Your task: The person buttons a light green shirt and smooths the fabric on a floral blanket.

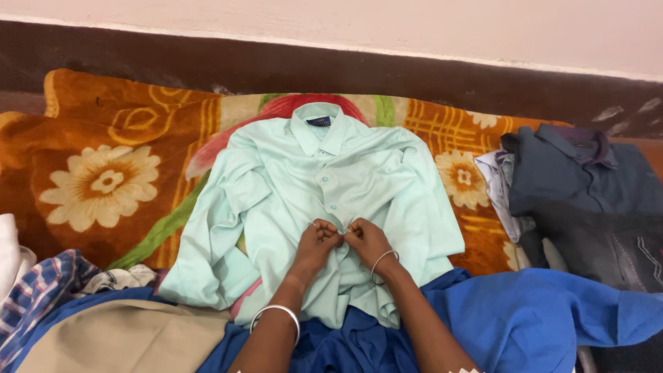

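A pale mint-green collared shirt [324, 179] lies face up on an orange floral blanket [103, 179], collar toward the wall and sleeves folded in. My left hand [318, 243] and my right hand [366, 242] meet at the shirt's front placket, low on the button row, fingers pinched on the fabric there. The button or hole under the fingertips is hidden. A silver bangle circles each wrist, and a ring shows on my left hand.
Dark folded clothes [587, 200] are stacked at the right on the blanket. Blue cloth [525, 318] spreads across the near edge. A beige garment [124, 338] and a checked blue cloth [41, 290] lie at the lower left. A dark wall base [345, 69] runs behind.
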